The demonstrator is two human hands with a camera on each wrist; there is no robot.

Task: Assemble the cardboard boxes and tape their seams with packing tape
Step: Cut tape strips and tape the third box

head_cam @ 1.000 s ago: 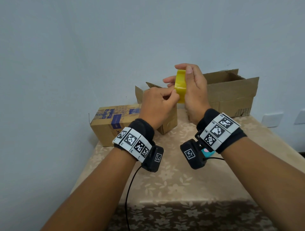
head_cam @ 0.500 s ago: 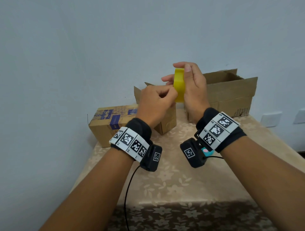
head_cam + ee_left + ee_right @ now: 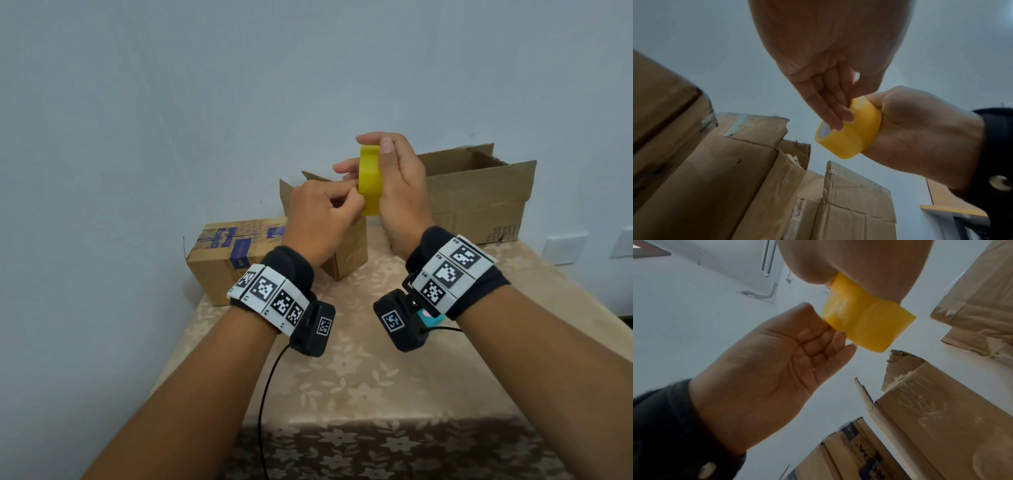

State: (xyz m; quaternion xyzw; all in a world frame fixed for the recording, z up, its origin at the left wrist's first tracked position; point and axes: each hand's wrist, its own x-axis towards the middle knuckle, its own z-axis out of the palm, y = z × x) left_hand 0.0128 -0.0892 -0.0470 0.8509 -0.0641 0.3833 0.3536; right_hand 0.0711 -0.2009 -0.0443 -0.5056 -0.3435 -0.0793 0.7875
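My right hand [image 3: 373,141] grips a yellow packing tape roll [image 3: 370,181] upright in the air above the table, thumb on the near side and fingers over the far side. My left hand [image 3: 354,202] has its fingers curled and pinches the tape's loose end at the roll's left edge. In the right wrist view a short translucent strip [image 3: 833,305] lifts off the roll [image 3: 869,324] into the left hand [image 3: 826,332]. The left wrist view shows the left fingers [image 3: 835,116] on the roll [image 3: 849,139].
Three cardboard boxes stand at the back of the floral tablecloth [image 3: 359,383]. At the left is a closed box with blue tape [image 3: 222,257], in the middle a small open box [image 3: 349,253], and at the right a large open box [image 3: 479,198]. A wall is close behind.
Both hands and the roll have drifted slightly left. The left fingers stay at the roll's edge and the boxes have not moved.
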